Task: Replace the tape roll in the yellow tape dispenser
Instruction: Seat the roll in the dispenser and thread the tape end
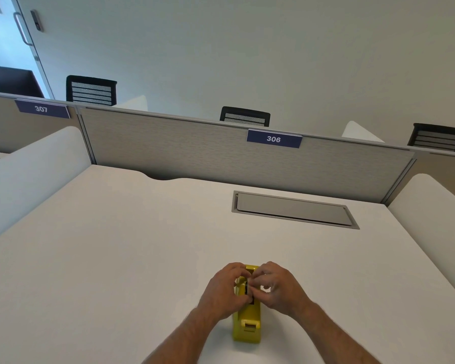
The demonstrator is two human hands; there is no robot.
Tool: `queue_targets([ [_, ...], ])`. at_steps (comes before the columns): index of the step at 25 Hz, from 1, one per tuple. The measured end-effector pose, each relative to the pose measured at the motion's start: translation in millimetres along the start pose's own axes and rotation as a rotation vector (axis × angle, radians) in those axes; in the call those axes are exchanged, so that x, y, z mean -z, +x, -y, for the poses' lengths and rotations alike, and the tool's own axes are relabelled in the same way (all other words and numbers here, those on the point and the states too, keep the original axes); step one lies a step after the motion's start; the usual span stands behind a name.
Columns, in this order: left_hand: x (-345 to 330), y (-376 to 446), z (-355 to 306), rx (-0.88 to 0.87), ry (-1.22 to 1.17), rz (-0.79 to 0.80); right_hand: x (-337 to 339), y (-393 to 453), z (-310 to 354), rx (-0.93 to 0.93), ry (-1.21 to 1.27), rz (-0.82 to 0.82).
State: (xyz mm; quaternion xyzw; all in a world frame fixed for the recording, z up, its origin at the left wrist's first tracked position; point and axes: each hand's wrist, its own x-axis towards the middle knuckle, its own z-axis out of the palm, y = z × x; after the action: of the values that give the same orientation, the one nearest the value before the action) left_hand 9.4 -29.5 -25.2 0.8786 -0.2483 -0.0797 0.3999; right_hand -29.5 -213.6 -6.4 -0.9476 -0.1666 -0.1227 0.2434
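The yellow tape dispenser stands on the white desk near its front edge, cutter end toward me. My left hand grips the dispenser's left side near the roll well. My right hand comes in from the right, its fingertips pinched over the top of the well. A dark part, perhaps the roll or its core, shows between my fingers; most of it is hidden, and I cannot tell what the fingertips hold.
A grey cable hatch is set into the desk at the back right. A grey partition labelled 306 closes the far edge. White side dividers flank the desk. Black chairs stand beyond the partition.
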Motion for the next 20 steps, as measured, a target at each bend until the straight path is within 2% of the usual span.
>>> queue_targets([
  [12, 5.6, 0.2, -5.0, 0.016, 0.018, 0.022, -1.9, -8.9, 4.7, 0.047, -0.106, -0.050],
  [20, 7.0, -0.6, -7.1, 0.028, 0.038, 0.036, -2.5, -4.7, 14.0, 0.092, -0.242, -0.013],
])
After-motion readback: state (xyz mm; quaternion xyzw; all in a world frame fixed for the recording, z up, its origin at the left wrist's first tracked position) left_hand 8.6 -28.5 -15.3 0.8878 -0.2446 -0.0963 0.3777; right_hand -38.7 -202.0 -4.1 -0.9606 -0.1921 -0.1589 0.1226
